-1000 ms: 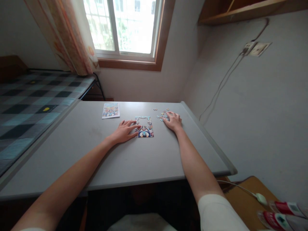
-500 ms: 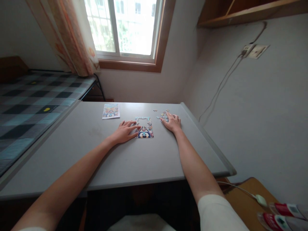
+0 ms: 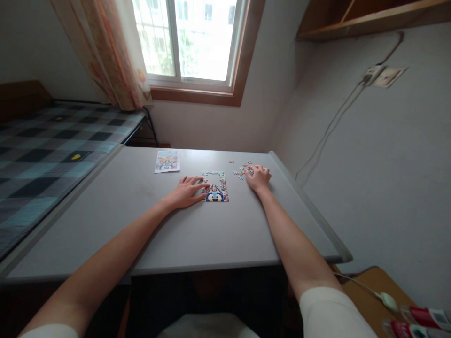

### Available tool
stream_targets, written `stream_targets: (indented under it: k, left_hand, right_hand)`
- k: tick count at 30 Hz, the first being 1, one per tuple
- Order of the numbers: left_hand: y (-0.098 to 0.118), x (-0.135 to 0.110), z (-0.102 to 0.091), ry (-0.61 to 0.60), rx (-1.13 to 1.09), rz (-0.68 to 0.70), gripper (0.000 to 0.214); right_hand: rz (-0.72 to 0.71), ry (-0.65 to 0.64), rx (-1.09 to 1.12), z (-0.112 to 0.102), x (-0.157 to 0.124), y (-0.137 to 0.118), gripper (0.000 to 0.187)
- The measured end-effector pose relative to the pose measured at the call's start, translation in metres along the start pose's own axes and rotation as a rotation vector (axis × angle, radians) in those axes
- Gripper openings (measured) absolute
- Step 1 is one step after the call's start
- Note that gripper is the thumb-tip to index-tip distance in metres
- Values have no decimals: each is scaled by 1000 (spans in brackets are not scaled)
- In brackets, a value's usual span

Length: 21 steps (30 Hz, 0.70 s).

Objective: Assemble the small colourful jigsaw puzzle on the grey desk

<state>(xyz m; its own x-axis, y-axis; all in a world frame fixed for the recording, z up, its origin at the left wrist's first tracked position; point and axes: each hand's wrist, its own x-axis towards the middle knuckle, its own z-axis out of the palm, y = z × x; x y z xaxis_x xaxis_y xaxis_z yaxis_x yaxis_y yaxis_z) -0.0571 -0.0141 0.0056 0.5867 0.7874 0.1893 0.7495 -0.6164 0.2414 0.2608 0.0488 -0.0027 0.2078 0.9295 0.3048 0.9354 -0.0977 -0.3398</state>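
A partly joined jigsaw puzzle [image 3: 215, 196] lies on the grey table, with a dark blue cartoon face along its near side and a gap in its upper middle. My left hand [image 3: 186, 191] rests flat with spread fingers, its fingertips over the puzzle's left edge. To the right of the puzzle is a small pile of loose puzzle pieces [image 3: 241, 172]. My right hand [image 3: 258, 179] is at the right side of this pile, its thumb and fingers curled towards each other and down. Whatever is under those fingertips is hidden.
A picture card [image 3: 167, 162] showing a similar design lies at the table's back left. One small piece [image 3: 231, 162] sits behind the pile. The wall [image 3: 369, 164] runs along the table's right side; a bed [image 3: 70, 141] stands at left. Bottles [image 3: 428, 317] lie at lower right.
My right hand has drawn its fingers in from a wider spread and sits at the pile's right side, showing more pieces. The left hand keeps its place on the puzzle. The view shifts slightly.
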Motion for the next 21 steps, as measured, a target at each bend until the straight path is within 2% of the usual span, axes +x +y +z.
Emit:
stream_targets:
  k: [7,13,21]
  left_hand:
    - [-2,0,3,9,-5,12,44]
    - [0,0,2,3,-10,0,44]
    - [0,0,0,13,-8,13,44]
  right_hand:
    - [83,-37,-82,2,33,-7,33]
    - [150,-52,-123,7,50,-14,31]
    - [331,-95,73,12,72,-9,16]
